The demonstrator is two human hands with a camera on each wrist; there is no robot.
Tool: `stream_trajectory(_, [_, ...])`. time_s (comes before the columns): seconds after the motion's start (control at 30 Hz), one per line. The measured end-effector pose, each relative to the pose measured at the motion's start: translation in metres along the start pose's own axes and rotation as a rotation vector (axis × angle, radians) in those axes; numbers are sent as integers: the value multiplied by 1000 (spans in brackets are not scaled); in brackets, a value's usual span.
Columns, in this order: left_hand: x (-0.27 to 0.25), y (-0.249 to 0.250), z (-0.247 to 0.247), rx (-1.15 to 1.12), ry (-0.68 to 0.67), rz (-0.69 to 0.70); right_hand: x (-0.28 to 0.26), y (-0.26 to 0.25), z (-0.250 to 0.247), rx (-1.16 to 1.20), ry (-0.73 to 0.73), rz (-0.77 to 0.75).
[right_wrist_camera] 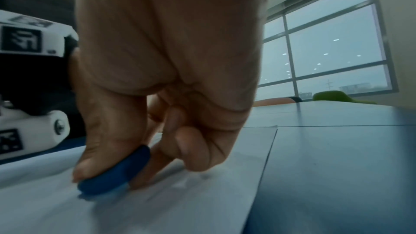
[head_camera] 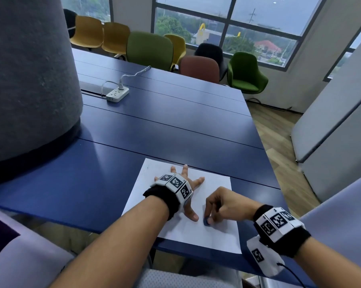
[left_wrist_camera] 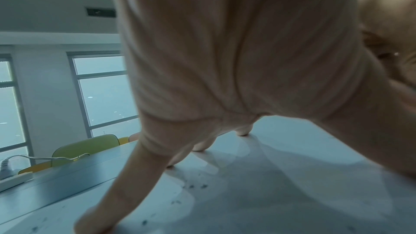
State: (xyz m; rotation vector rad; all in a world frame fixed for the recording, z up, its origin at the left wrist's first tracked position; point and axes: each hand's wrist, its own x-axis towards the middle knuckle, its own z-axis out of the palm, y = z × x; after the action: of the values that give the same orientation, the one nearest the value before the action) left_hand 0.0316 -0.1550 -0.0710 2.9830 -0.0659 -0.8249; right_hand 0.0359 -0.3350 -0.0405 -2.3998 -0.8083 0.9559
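Note:
A white sheet of paper [head_camera: 213, 235] lies on the blue table [head_camera: 165, 125] near its front edge. My left hand [head_camera: 188, 183] rests flat on the sheet with fingers spread and straight; in the left wrist view its fingertips [left_wrist_camera: 243, 132] press the paper [left_wrist_camera: 281, 193], which carries small dark crumbs. My right hand [head_camera: 215, 206] pinches a small blue eraser [head_camera: 206, 221] between thumb and fingers and holds its lower edge against the sheet, just right of my left thumb. The right wrist view shows the eraser [right_wrist_camera: 114, 172] tilted on the paper [right_wrist_camera: 157, 207].
A large grey cylinder [head_camera: 28, 80] stands on the table at the left. A white power strip [head_camera: 117, 94] with a cable lies further back. Coloured chairs [head_camera: 149, 47] line the far edge below the windows. Grey partitions [head_camera: 331, 121] stand at the right.

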Motion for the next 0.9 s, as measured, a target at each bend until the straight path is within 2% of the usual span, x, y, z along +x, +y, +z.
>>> stream_trajectory(0.13, [-3,0,-1,-1,3,17,10,-1,-8,103,210,52])
stream_trajectory(0.17, [-3,0,-1,-4,3,18,8,-1,-7,124,202,54])
stream_trajectory(0.27, [-1,0,0,-2,3,7,-2,-9,-4,101,-14,87])
stream_trajectory(0.3, [-1,0,1,1,4,4,-1,-10,-4,91,-38,95])
stream_trajectory(0.43, [-1,1,0,9,5,9,9,-7,-11,158,135,130])
stream_trajectory(0.47, [-1,2,0,5,4,10,8,-6,-10,153,110,133])
stream_trajectory(0.57, [-2,1,-1,1,-6,6,0,-11,-7,88,-113,150])
stream_trajectory(0.6, [-2,1,-1,1,-6,6,1,-12,-9,78,-103,160])
stream_trajectory(0.7, [-4,2,-2,2,-6,11,10,-7,-14,136,137,177])
stream_trajectory(0.73, [-5,2,-3,-2,-8,13,11,-7,-15,149,154,178])
stream_trajectory(0.83, [-6,2,-3,-14,-13,14,4,-11,-11,104,-58,189])
stream_trajectory(0.87, [-6,2,-4,-9,-13,13,4,-13,-11,94,-86,200])
stream_trajectory(0.9, [-6,2,-3,-6,-13,11,7,-13,-13,95,-53,212])
